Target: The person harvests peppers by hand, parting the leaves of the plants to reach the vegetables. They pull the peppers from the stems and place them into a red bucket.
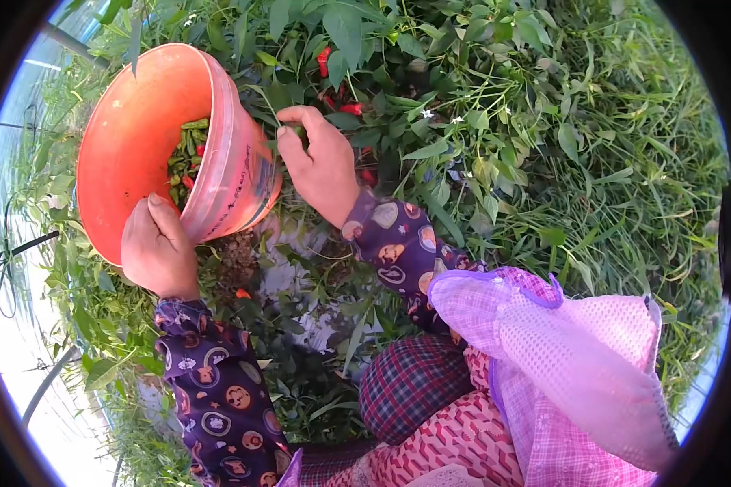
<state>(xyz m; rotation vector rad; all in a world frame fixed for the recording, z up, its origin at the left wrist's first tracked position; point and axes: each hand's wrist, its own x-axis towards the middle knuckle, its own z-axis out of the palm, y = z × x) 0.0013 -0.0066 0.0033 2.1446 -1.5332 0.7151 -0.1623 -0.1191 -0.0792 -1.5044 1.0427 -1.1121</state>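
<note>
My left hand [158,247] is closed on the near rim of an orange bucket [130,154], which is tilted with its mouth toward the left. Inside it lie many green peppers [191,144] and a few red ones. Just right of the bucket, my right hand [323,162] has its thumb and forefinger pinched around a small green pepper [299,131], mostly hidden by the fingers. Beyond that hand, red peppers [351,109] hang among the leaves.
Leafy pepper plants [479,97] with small white flowers fill the back and right. A red pepper piece [243,293] lies on the ground below the bucket. At the left are plastic sheeting [36,325] and a curved pole [45,385]. Pink checked cloth [560,365] covers the lower right.
</note>
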